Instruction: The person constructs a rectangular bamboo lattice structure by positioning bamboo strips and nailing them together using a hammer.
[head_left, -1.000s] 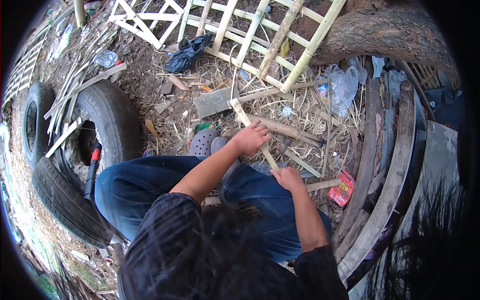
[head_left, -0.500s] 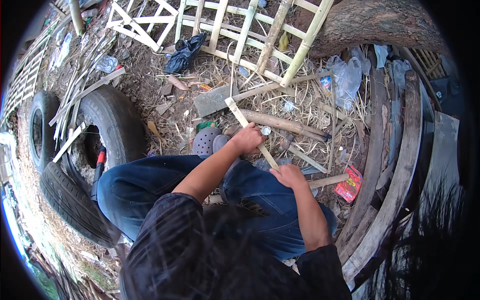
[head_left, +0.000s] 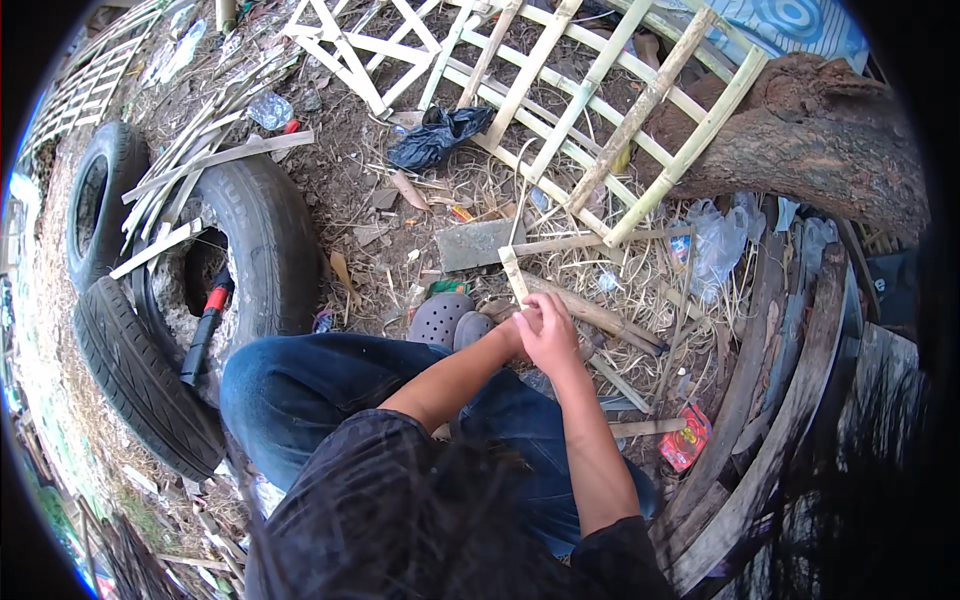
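A pale bamboo strip (head_left: 513,272) slants up and away from my hands, its far end near a grey concrete slab (head_left: 477,246). My left hand (head_left: 513,342) is closed around the strip, its fingers largely covered by the other hand. Right against it, my right hand (head_left: 550,336) has its fingers curled over the strip at the same spot. The strip's lower part is hidden behind my hands and forearms. Below them are my bent knees in blue jeans and grey clogs (head_left: 440,320).
A bamboo lattice (head_left: 590,110) lies ahead by a thick trunk (head_left: 800,150). At left are old tyres (head_left: 265,240), with bamboo strips (head_left: 190,165) across them and a red-and-black handled tool (head_left: 207,335). Curved planks (head_left: 800,400) line the right; a bamboo pole (head_left: 590,308) lies ahead.
My right hand has moved up from the strip's near end to beside my left hand. The view has shifted, so the surroundings sit lower and further right.
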